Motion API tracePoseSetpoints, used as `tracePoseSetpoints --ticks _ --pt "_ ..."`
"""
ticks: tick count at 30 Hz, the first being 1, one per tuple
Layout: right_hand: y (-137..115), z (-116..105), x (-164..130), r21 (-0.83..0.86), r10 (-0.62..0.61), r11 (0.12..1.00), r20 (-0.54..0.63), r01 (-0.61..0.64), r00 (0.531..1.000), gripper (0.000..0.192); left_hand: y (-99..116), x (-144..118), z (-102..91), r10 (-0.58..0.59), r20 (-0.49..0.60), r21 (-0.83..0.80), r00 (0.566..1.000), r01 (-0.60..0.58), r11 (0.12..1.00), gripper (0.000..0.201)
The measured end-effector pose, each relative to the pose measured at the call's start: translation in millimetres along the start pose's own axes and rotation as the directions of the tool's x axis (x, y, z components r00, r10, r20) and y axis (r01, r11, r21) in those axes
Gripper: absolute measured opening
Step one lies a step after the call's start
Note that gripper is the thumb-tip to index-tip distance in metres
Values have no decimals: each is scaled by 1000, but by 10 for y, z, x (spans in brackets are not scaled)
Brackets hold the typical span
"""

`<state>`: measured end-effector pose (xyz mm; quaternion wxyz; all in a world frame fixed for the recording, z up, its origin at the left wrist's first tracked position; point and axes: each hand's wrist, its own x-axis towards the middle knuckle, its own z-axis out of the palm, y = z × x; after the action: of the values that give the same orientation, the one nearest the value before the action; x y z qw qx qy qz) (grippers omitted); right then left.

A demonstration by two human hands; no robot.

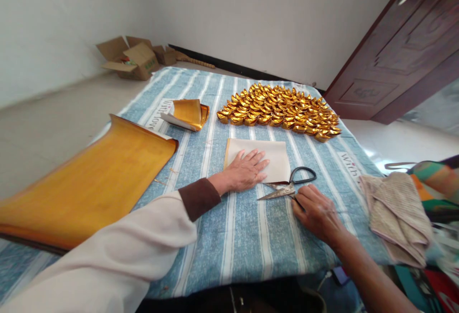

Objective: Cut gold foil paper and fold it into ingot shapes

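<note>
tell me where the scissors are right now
In the head view the scissors lie on the striped cloth right of centre, at the pale sheet's lower right corner, just above the right hand.

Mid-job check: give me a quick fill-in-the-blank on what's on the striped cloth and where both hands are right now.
1. The left hand lies flat on the ____ sheet.
2. The right hand rests beside the ____, blades closed.
3. The folded gold ingots sit ____ the sheet, farther from the person.
4. The large gold paper lies on the person's ____ side.

Missing words: white; scissors; beyond; left
</note>
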<state>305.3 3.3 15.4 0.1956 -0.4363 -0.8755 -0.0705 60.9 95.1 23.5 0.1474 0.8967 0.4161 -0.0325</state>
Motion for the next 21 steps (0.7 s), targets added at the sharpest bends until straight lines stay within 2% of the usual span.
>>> tracePoseSetpoints --ticks 3,5,10,14,21 --pt "-8 2 -1 -5 7 1000 -9 -7 1000 25 -48 21 -128 17 94 14 995 -18 1000 57" --pt "-15 6 9 0 5 1000 -16 -4 1000 26 -107 29 -197 62 109 31 992 -65 997 56" --pt "-24 2 10 8 8 1000 -24 -7 1000 27 -249 -3 -183 171 15 67 985 -171 983 55" --pt "-26 -2 15 35 12 999 -38 -11 999 26 -278 -27 -114 128 -37 78 991 -125 989 53" --pt "-101 60 189 36 21 999 -23 -20 1000 24 -258 -17 -148 112 -22 60 993 -111 992 51"
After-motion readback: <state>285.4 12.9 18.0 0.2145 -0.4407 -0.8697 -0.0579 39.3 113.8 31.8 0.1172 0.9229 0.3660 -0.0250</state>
